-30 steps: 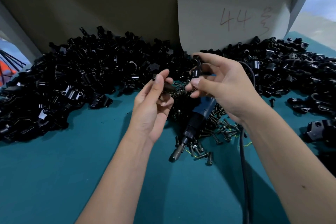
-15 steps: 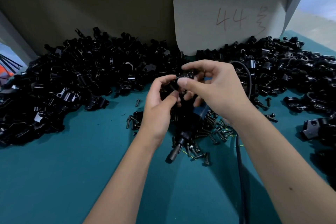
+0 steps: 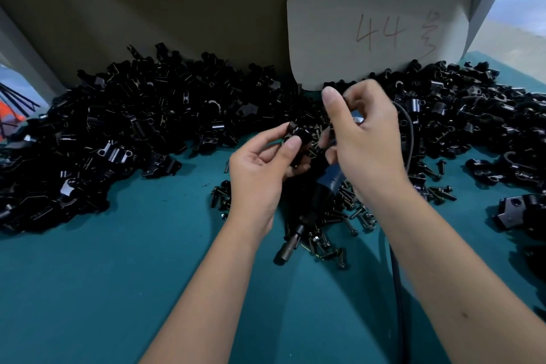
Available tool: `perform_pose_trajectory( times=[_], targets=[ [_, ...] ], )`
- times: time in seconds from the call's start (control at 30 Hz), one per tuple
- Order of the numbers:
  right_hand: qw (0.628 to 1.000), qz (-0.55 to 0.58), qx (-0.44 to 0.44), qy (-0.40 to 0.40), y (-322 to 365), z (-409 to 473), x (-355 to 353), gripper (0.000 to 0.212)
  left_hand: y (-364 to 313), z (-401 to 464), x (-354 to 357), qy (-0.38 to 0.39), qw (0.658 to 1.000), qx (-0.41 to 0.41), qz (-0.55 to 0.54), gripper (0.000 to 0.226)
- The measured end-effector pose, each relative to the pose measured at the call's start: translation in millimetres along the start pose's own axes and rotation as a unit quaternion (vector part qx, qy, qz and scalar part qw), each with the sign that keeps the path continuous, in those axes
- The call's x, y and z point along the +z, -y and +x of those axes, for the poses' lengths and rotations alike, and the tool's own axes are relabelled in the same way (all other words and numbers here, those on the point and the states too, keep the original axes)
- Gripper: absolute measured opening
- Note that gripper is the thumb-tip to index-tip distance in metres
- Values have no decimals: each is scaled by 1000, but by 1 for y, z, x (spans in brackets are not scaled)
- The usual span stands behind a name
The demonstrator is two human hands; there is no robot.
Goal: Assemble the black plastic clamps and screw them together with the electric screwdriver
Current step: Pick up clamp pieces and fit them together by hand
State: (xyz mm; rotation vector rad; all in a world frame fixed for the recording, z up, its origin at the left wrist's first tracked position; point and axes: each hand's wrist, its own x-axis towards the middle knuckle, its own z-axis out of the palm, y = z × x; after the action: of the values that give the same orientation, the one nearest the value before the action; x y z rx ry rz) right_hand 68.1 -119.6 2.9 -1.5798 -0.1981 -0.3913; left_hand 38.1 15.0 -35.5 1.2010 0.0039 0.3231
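Black plastic clamp piece [image 3: 297, 139] pinched in our left hand [image 3: 260, 168], our right hand [image 3: 363, 139] curled on something unclear, we judge fitting is underway; next, a screw.

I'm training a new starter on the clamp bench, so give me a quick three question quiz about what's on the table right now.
1. True or false: the electric screwdriver is in the right hand.
2. Which hand holds the black clamp piece: A left, B right, C neither?
3. Fill in: the loose screws lie around the ____.

Key: 1 false, it lies on the teal table. 2 A, the left hand pinches it. 3 screwdriver.
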Motion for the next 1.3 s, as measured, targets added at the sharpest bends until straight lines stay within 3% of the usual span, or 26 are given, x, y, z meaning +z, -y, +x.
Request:
perform_pose_trajectory(
  times=[0.07, 0.2, 0.33, 0.47, 0.57, 0.83, 0.93, 1.07, 1.3],
  targets=[
    [993, 94, 63, 17, 1, 1, -4, 33, 0, 2, -2, 2, 999, -32, -39, 22],
    [990, 76, 107, 53, -1, 4, -10, 38, 0, 4, -4, 7, 997, -52, -54, 29],
    [973, 127, 151, 116, 1, 5, -9, 25, 0, 3, -5, 21, 993, -73, -89, 38],
    [987, 60, 59, 139, 0, 5, -7, 12, -1, 2, -8, 56, 989, -82, -106, 30],
    [991, 18, -11, 136, 0, 3, -8, 24, -2, 2, -8, 69, 991, -78, -87, 32],
    [976, 57, 17, 208, -4, 3, -11, 16, 0, 0, -8, 69, 993, -46, -82, 21],
    [982, 65, 14, 176, -6, 3, -9, 18, 0, 0, -8, 65, 991, -51, -102, 19],
    [990, 74, -4, 118, -6, 4, -9, 17, -1, 2, -8, 70, 988, -56, -126, 34],
    [977, 20, -13, 212, -4, 10, -20, 17, -4, 2, -9, 40, 988, -73, -133, 30]
  ],
)
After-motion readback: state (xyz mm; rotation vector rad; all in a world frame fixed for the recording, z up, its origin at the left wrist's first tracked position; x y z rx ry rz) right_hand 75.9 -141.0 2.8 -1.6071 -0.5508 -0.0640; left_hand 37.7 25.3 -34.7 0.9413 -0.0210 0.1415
